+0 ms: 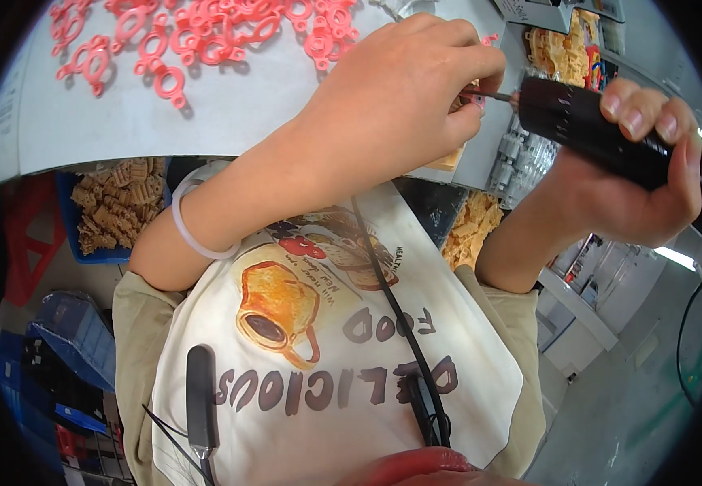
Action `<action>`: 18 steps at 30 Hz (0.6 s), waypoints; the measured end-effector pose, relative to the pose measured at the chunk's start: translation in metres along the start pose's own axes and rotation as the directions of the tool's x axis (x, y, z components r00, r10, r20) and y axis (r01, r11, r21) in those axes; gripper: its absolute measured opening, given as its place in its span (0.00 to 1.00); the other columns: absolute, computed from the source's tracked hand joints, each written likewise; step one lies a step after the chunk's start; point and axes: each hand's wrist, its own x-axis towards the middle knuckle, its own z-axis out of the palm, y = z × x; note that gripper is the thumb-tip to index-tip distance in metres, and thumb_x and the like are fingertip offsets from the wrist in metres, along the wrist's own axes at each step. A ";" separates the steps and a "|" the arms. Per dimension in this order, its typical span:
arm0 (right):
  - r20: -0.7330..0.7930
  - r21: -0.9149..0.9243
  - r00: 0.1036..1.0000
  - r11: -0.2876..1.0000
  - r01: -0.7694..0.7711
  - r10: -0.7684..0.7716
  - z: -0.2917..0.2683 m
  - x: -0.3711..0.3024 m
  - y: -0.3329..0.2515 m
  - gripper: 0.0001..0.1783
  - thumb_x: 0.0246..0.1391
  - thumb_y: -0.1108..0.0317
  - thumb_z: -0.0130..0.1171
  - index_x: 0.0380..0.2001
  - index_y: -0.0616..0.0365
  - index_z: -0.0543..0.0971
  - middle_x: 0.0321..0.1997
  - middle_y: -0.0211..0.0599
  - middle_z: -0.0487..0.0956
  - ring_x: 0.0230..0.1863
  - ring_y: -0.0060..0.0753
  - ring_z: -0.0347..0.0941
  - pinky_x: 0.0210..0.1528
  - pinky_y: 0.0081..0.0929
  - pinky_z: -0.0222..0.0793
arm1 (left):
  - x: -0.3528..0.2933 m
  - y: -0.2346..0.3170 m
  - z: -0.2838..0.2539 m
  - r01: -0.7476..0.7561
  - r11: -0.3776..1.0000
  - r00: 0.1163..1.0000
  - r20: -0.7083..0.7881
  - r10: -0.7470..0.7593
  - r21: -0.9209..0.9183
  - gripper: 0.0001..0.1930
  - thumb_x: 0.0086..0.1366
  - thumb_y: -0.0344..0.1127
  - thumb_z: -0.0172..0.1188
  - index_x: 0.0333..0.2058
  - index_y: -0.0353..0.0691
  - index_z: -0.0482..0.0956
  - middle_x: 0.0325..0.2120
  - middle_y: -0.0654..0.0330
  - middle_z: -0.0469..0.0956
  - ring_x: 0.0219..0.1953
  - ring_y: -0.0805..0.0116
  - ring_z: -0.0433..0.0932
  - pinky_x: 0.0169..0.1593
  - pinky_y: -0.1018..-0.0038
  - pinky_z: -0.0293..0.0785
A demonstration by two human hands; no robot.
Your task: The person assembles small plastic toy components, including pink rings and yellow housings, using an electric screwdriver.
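Note:
My right hand [622,174] is wrapped round a black electric screwdriver [565,112], held almost level with its bit pointing left. The thin metal bit [493,95] reaches in between the fingertips of my left hand [416,97]. That hand is closed in a pinch over the table's right part. What it pinches is small and mostly covered by the fingers; only a bit of pink and brown shows, too little to name. To the left of this hand, many pink plastic ring-shaped parts with small lugs [213,32] lie spread over the white tabletop [124,125].
Below the table edge stands a blue bin [96,257] of tan plastic pieces [120,202]. Clear plastic parts [521,162] lie at the right, with yellowish pieces [565,53] beyond and more [472,227] by my right forearm. A red stool [34,235] is at the left.

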 end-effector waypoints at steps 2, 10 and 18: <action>-0.088 0.090 0.991 0.990 0.112 -0.104 -0.012 -0.004 -0.001 0.11 0.49 0.66 0.47 0.37 0.56 0.69 0.26 0.33 0.68 0.24 0.29 0.65 0.30 0.30 0.61 | 0.002 -0.003 -0.002 0.003 0.999 1.000 0.017 -0.003 0.033 0.10 0.54 0.35 0.62 0.32 0.38 0.75 0.31 0.57 0.73 0.39 0.56 0.73 0.44 0.64 0.70; -0.345 0.208 0.924 0.947 0.244 -0.163 -0.041 -0.049 -0.028 0.14 0.56 0.64 0.48 0.40 0.63 0.65 0.27 0.32 0.62 0.22 0.25 0.61 0.27 0.26 0.58 | -0.004 0.033 -0.023 -0.327 0.818 0.919 0.361 0.158 0.473 0.27 0.45 0.45 0.69 0.42 0.40 0.73 0.44 0.51 0.72 0.53 0.50 0.68 0.53 0.63 0.66; -0.470 0.217 0.872 0.940 0.263 -0.136 -0.031 -0.073 -0.019 0.25 0.54 0.70 0.49 0.55 0.68 0.61 0.27 0.34 0.61 0.23 0.24 0.59 0.29 0.24 0.58 | 0.013 0.059 -0.112 -0.194 0.786 0.978 0.183 0.104 0.588 0.27 0.47 0.38 0.64 0.47 0.35 0.71 0.43 0.50 0.72 0.48 0.51 0.71 0.50 0.62 0.70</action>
